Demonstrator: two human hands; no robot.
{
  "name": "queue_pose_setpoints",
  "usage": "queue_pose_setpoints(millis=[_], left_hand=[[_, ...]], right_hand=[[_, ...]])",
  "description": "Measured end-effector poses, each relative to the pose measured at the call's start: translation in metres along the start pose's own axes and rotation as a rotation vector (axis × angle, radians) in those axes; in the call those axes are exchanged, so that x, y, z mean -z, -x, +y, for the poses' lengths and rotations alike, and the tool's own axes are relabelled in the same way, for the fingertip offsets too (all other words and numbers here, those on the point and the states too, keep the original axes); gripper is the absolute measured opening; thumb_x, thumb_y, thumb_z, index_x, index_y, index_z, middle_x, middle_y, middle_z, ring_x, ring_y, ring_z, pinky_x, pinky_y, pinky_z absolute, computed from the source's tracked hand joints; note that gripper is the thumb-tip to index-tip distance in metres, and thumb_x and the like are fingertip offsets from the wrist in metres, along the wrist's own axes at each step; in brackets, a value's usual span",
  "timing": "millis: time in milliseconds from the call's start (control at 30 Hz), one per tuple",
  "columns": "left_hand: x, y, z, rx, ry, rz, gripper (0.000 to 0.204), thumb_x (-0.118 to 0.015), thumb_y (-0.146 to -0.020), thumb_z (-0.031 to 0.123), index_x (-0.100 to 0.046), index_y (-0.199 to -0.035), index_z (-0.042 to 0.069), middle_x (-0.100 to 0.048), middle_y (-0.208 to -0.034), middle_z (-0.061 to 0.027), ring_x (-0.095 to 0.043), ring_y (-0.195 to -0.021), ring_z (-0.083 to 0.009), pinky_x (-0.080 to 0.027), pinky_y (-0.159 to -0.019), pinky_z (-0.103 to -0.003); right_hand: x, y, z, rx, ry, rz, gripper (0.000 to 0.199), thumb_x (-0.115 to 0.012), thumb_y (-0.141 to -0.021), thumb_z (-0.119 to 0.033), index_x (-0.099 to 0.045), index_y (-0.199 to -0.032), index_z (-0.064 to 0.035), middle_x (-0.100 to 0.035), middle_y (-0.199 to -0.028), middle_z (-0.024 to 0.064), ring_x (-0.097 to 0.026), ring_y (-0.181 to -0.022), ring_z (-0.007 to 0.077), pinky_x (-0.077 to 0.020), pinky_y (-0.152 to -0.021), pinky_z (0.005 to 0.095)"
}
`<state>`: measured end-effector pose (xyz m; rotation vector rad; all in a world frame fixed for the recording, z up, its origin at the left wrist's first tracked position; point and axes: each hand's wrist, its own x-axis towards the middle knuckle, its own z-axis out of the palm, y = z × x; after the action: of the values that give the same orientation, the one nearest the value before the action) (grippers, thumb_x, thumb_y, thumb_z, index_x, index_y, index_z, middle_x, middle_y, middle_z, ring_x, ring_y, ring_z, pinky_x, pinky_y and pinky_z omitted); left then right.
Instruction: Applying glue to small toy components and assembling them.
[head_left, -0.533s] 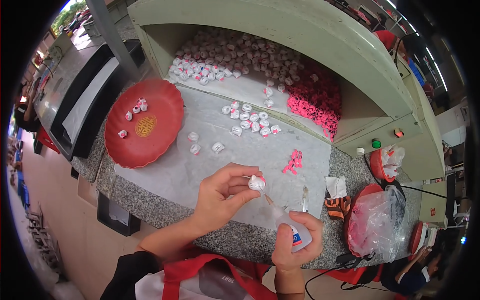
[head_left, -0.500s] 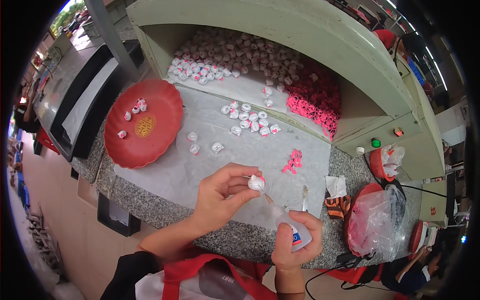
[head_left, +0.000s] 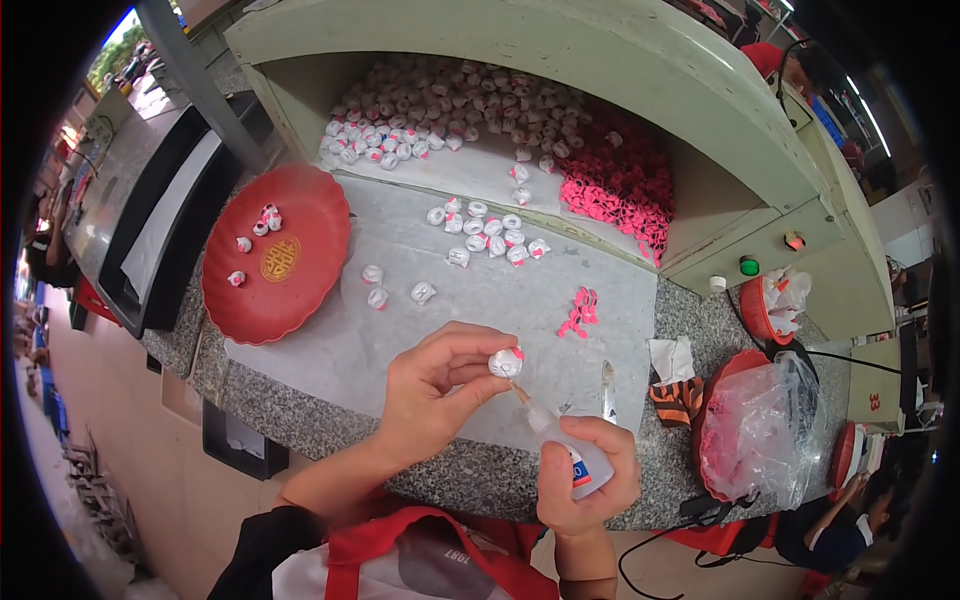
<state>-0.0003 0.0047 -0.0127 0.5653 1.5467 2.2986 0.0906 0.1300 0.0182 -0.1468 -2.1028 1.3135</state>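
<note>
Left hand (head_left: 430, 390): fingers pinch a small white bead (head_left: 505, 362) with a pink spot, held above the tabletop (head_left: 480, 480) near its front edge. Right hand (head_left: 588, 480): fingers wrapped around a glue bottle (head_left: 565, 448), nozzle tip touching the bead's underside. Red tray (head_left: 275, 255) lies left, well apart.

Bright, even daylight over the whole scene, strongest at the far left, where an overexposed patch of outdoors shows. Only soft, short shadows under the left hand (head_left: 435, 385) and the right hand (head_left: 588, 478), and a darker band inside the far cabinet (head_left: 640, 90). Mild glare on the clear plastic bag (head_left: 765, 430) at the right. Sharp in the middle, slightly soft toward the rim. Strong fisheye bending of straight edges, with black corners all around.
</note>
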Motion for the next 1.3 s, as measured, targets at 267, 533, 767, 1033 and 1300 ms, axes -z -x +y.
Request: queue_pose_setpoints(millis=[267,533,767,1033,1300], left_hand=[[0.002,0.001,0.003,0.021,0.004,0.025,0.031,-0.055,-0.073,-0.014,-0.050,-0.104,-0.008,-0.049,-0.110,-0.0168,-0.053,-0.102,-0.0230,-0.048,-0.084,-0.031],[0.006,-0.001,0.007,0.234,0.157,0.020,0.034,-0.056,-0.074,-0.011,-0.049,-0.106,-0.005,-0.055,-0.107,-0.0168,-0.056,-0.100,-0.0258,-0.046,-0.084,-0.033],[0.009,-0.002,0.002,0.289,0.256,0.010,0.032,-0.058,-0.073,-0.008,-0.050,-0.104,-0.003,-0.056,-0.108,-0.0164,-0.055,-0.100,-0.0288,-0.044,-0.087,-0.037],[0.012,-0.003,0.002,0.286,0.330,-0.010,0.033,-0.058,-0.073,-0.008,-0.050,-0.104,-0.002,-0.056,-0.107,-0.0162,-0.055,-0.101,-0.0302,-0.043,-0.088,-0.039],[0.014,-0.003,0.001,0.299,0.344,-0.020,0.033,-0.055,-0.074,-0.010,-0.050,-0.106,-0.003,-0.056,-0.107,-0.0154,-0.055,-0.101,-0.0264,-0.043,-0.088,-0.034]], right_hand=[[0.002,0.000,-0.007,0.008,0.076,0.002,0.017,-0.060,-0.069,-0.008,-0.056,-0.083,-0.0003,-0.059,-0.073,0.0078,-0.055,-0.061,0.0136,-0.0445,-0.058,0.0232],[0.001,0.002,-0.004,-0.005,0.039,-0.006,0.018,-0.060,-0.069,-0.009,-0.056,-0.084,-0.0001,-0.059,-0.076,0.0078,-0.055,-0.064,0.0129,-0.0443,-0.059,0.0230],[0.004,0.004,-0.002,0.003,0.018,-0.001,0.018,-0.060,-0.070,-0.009,-0.056,-0.085,0.0000,-0.058,-0.076,0.0079,-0.055,-0.064,0.0127,-0.0438,-0.059,0.0224],[0.005,0.004,-0.002,0.004,0.033,0.017,0.018,-0.060,-0.070,-0.009,-0.055,-0.085,0.0002,-0.058,-0.076,0.0076,-0.055,-0.063,0.0122,-0.0439,-0.058,0.0224],[0.000,0.002,-0.008,-0.043,0.017,0.003,0.018,-0.061,-0.069,-0.010,-0.056,-0.083,0.0004,-0.058,-0.074,0.0075,-0.055,-0.063,0.0119,-0.0441,-0.058,0.0222]])
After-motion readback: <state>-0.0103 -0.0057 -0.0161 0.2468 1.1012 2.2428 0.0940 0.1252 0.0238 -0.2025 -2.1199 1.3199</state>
